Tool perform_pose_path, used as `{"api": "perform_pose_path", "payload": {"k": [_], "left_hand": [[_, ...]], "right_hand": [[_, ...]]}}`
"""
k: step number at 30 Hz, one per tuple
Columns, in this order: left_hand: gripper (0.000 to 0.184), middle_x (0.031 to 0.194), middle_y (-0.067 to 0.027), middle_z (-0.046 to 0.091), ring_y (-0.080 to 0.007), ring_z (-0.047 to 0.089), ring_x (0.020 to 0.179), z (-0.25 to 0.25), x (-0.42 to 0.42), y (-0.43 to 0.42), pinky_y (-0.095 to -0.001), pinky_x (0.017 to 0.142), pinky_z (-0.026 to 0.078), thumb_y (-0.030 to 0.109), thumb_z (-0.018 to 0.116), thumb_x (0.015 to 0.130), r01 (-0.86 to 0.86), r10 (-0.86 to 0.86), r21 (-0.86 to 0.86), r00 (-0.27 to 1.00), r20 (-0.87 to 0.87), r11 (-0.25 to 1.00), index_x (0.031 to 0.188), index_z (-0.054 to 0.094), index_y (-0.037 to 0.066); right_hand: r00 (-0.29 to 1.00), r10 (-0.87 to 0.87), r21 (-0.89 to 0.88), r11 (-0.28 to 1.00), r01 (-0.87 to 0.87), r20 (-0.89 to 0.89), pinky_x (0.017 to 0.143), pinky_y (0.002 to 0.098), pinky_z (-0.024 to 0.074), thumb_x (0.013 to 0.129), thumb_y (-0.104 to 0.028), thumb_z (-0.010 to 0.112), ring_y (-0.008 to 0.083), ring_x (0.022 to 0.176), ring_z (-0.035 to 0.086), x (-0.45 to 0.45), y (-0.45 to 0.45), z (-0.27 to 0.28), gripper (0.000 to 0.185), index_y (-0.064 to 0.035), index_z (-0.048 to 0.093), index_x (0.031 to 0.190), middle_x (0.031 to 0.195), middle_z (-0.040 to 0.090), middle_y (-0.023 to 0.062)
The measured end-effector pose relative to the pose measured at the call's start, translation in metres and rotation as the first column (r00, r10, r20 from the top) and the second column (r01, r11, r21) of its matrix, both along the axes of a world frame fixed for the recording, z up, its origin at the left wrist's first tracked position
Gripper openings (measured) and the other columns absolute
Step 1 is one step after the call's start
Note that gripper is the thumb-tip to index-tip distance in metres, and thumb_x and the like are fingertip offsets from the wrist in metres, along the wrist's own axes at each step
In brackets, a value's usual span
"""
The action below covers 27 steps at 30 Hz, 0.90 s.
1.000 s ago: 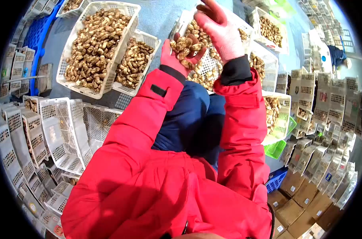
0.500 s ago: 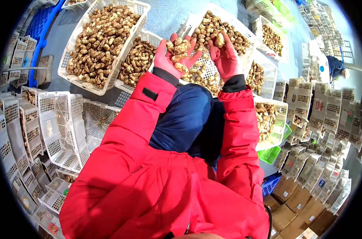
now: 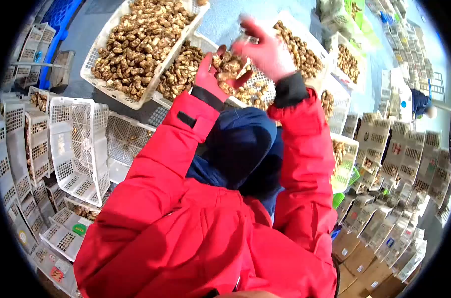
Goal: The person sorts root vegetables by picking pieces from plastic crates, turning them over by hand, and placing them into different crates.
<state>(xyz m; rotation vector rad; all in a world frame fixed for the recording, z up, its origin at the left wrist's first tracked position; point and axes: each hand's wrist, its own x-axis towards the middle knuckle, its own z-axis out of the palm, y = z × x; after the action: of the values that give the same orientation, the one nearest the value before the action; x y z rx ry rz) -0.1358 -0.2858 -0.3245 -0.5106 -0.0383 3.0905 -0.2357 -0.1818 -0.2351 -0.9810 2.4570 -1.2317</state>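
Observation:
My left hand (image 3: pixel 211 79), in a pinkish-red glove, is cupped around several knobbly brown tubers (image 3: pixel 229 64). My gloved right hand (image 3: pixel 271 53) is raised beside it, blurred, with fingers apart and no tuber visible in it. Below both hands, a white crate holds scattered tubers (image 3: pixel 250 94) on its mesh bottom and a denser pile (image 3: pixel 302 52) to the right. At the left stands a large white crate (image 3: pixel 108 93) heaped with tubers (image 3: pixel 141 47). A single tuber (image 3: pixel 202 2) shows at the top edge, near that crate's far corner.
Another tuber-filled crate, its tubers (image 3: pixel 183 69) visible, stands between the two. White crates (image 3: pixel 74 149) line my left, near a blue plastic frame (image 3: pixel 61 32). More crates (image 3: pixel 374 131) and cardboard boxes (image 3: pixel 357 256) stand at right. Another person (image 3: pixel 420 102) is far right.
My right hand has swung left and up, and the tuber it held is no longer in its fingers. A lone tuber now shows at the top edge. My left hand still cups its tubers.

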Motion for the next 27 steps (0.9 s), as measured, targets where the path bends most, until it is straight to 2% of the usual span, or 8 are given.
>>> {"api": "perform_pose_path", "payload": {"k": [5,8,13,15,18,22,23,27], "left_hand": [[0.04,0.112,-0.0113,0.062,-0.0305,0.061,0.101,-0.03,-0.007,-0.011,-0.0519,0.085,0.048,0.043,0.036,0.097,0.018,-0.016,-0.05,0.999,0.034,0.999,0.118,0.055,0.015],[0.038,0.112,-0.0136,0.061,-0.0313,0.059,0.103,-0.041,0.002,-0.015,-0.0565,0.089,0.045,0.042,0.036,0.097,0.073,-0.067,0.036,0.989,-0.133,0.997,0.115,0.055,0.014],[0.046,0.123,-0.0184,0.055,-0.0373,0.054,0.112,-0.02,0.009,-0.012,-0.0586,0.097,0.039,0.047,0.033,0.096,0.058,-0.057,0.086,0.998,-0.012,0.995,0.12,0.055,0.014],[0.047,0.122,-0.0168,0.056,-0.0368,0.054,0.113,-0.008,0.009,-0.009,-0.0579,0.099,0.038,0.047,0.032,0.096,0.068,-0.068,0.033,0.998,0.006,0.997,0.12,0.055,0.014],[0.045,0.117,-0.0115,0.06,-0.0323,0.055,0.113,-0.012,0.008,-0.015,-0.0583,0.099,0.037,0.044,0.034,0.096,0.136,-0.134,0.026,0.989,-0.054,0.99,0.12,0.055,0.013],[0.054,0.112,-0.0172,0.062,-0.0331,0.061,0.101,-0.003,0.011,-0.018,-0.0525,0.089,0.049,0.047,0.036,0.095,0.118,-0.129,-0.432,0.992,0.005,0.894,0.117,0.056,0.003],[0.055,0.111,-0.0174,0.062,-0.0332,0.062,0.098,0.001,0.006,-0.021,-0.0501,0.087,0.051,0.048,0.036,0.095,0.245,-0.224,-0.194,0.966,0.127,0.95,0.116,0.056,0.001],[0.056,0.109,-0.0178,0.062,-0.0323,0.063,0.096,-0.035,0.008,-0.031,-0.0492,0.083,0.052,0.05,0.034,0.095,0.32,-0.328,-0.166,0.945,-0.018,0.933,0.117,0.056,0.004]], "right_hand": [[0.936,0.173,0.274,0.958,-0.087,-0.307,0.08,0.0313,0.0496,0.077,-0.001,0.065,0.0241,0.092,0.061,0.041,0.006,-0.031,0.058,-0.0133,0.05,0.132,0.107,0.061,0.0117],[0.899,-0.072,-0.265,0.943,0.203,0.432,0.077,0.0262,0.049,0.081,0.0,0.062,0.0156,0.087,0.062,0.042,0.012,-0.038,0.036,-0.0021,0.059,0.117,0.099,0.066,0.0095],[0.753,-0.377,-0.444,0.632,0.635,0.54,0.073,0.0244,0.0498,0.085,-0.004,0.063,0.013,0.084,0.061,-0.009,0.021,-0.044,0.043,0.0078,0.05,0.124,0.101,0.064,0.0124],[0.899,-0.174,-0.55,0.739,0.389,0.402,0.085,0.0309,0.048,0.082,-0.022,0.069,0.0221,0.097,0.06,-0.016,-0.016,-0.032,0.055,0.0056,0.049,0.126,0.111,0.06,0.0189],[0.993,-0.115,-0.109,0.987,0.117,0.02,0.094,0.0372,0.0438,0.075,-0.041,0.069,0.0323,0.109,0.055,-0.018,-0.029,-0.035,0.062,-0.002,0.056,0.122,0.115,0.057,0.0226],[0.98,0.162,0.315,0.941,-0.119,-0.114,0.088,0.0383,0.0464,0.075,-0.04,0.071,0.0336,0.102,0.058,0.015,-0.022,-0.04,0.054,-0.0025,0.062,0.112,0.11,0.058,0.0197],[0.951,0.237,0.363,0.919,-0.153,-0.199,0.083,0.0375,0.0489,0.076,-0.035,0.072,0.0338,0.096,0.061,0.017,-0.02,-0.046,0.05,-0.0005,0.061,0.111,0.109,0.058,0.019],[0.896,-0.047,0.066,0.998,0.02,0.442,0.077,0.0288,0.0492,0.081,-0.029,0.07,0.0141,0.092,0.061,0.02,-0.015,-0.035,0.04,-0.0015,0.063,0.109,0.098,0.065,0.0085]]}}
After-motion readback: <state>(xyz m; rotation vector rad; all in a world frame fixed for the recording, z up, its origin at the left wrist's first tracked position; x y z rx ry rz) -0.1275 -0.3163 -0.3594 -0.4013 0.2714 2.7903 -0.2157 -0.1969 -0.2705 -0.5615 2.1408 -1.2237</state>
